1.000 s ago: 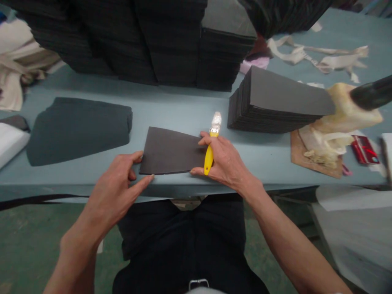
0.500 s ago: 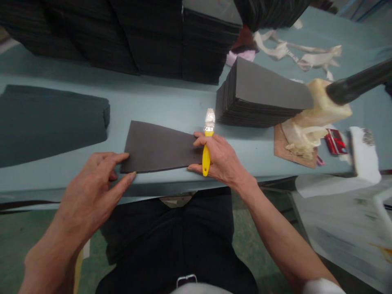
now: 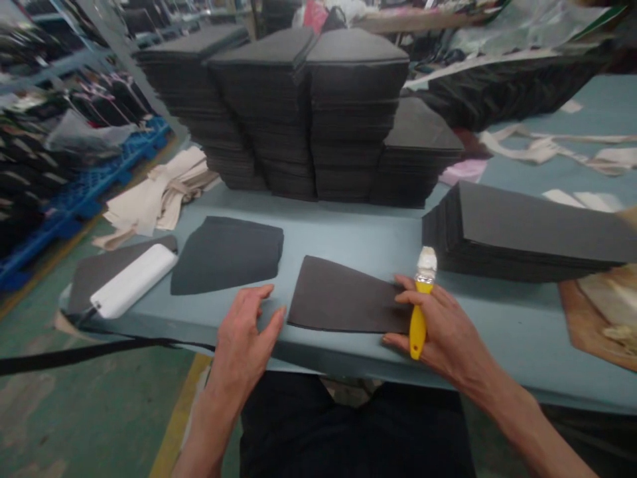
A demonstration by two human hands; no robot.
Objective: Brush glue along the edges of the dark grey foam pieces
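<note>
A dark tapered sheet lies flat near the front edge of the blue-grey table. Its narrow right end is between the thumb and fingers of my right hand. That same hand keeps a yellow-handled brush tucked against it, pale bristles pointing away from me. Just off the sheet's wide left end is my left hand, holding nothing, with thumb and fingers apart. Further left lies a flat pile of dark green-grey pieces.
Tall stacks of dark pieces stand at the back. A lower stack is to the right, beside a brown board. On the left are a white oblong object and pale fabric strips. A black strap hangs along the front.
My view has swung up and to the left. My left hand has come away from the sheet's left end. The right hand stays at the narrow end with the brush.
</note>
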